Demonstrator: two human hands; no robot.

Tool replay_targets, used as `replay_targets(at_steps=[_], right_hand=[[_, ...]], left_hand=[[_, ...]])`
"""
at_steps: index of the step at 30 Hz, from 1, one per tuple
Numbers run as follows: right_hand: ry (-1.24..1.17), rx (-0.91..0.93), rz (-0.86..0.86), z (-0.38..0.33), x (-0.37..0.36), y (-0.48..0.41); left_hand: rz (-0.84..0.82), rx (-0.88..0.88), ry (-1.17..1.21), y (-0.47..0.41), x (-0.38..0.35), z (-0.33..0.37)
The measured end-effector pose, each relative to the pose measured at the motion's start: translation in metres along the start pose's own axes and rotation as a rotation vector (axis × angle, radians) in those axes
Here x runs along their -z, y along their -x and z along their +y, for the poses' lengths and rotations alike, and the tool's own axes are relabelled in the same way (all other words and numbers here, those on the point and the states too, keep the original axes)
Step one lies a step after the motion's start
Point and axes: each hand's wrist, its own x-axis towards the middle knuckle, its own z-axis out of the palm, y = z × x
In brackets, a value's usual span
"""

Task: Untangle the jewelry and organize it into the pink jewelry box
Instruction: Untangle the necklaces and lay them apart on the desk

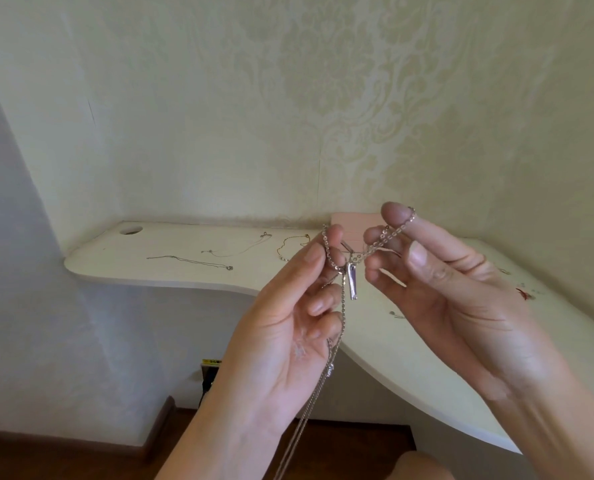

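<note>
I hold a tangled silver chain (342, 306) up in front of me, above the white desk (184, 271). My left hand (288, 327) pinches the chain near its top, and the rest trails down past my palm. My right hand (444, 282) has the chain looped over its fingertips and curls round it. A silver bar pendant (353, 282) hangs between both hands. The pink jewelry box (354, 226) sits at the back of the desk, partly hidden behind my fingers.
Three thin necklaces lie spread on the desk: one silver (191, 261), one silver (240, 245), one gold (290, 245). Small pieces (524, 294) lie at the right. A cable hole (131, 231) is at the desk's far left. Wall stands close behind.
</note>
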Motion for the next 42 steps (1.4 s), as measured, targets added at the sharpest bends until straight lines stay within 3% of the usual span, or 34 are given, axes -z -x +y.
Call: replay_targets(at_steps=[8,17,23,28,35,42], right_hand=[[0.301,0.200,0.209,-0.008,-0.021,-0.005],[0.390,0.184,0.219,-0.006,-0.022,-0.005],[0.719,0.093,0.066,-0.002,-0.018,-0.001],[0.837,0.073,0.062,0.000,-0.016,-0.001],[0.757,0.103,0.131,0.014,-0.011,-0.001],[0.843,0.258,0.199,0.025,-0.012,0.003]], left_hand=[[-0.078,-0.079,-0.050,0.003,-0.002,-0.005],[0.003,-0.205,-0.119,0.003,0.000,-0.009],[0.056,-0.379,-0.252,-0.001,0.009,-0.012],[0.071,-0.587,-0.557,-0.002,0.019,-0.014],[0.056,-0.969,-1.137,-0.009,0.028,-0.006],[0.029,-1.083,-1.303,-0.008,0.024,0.003]])
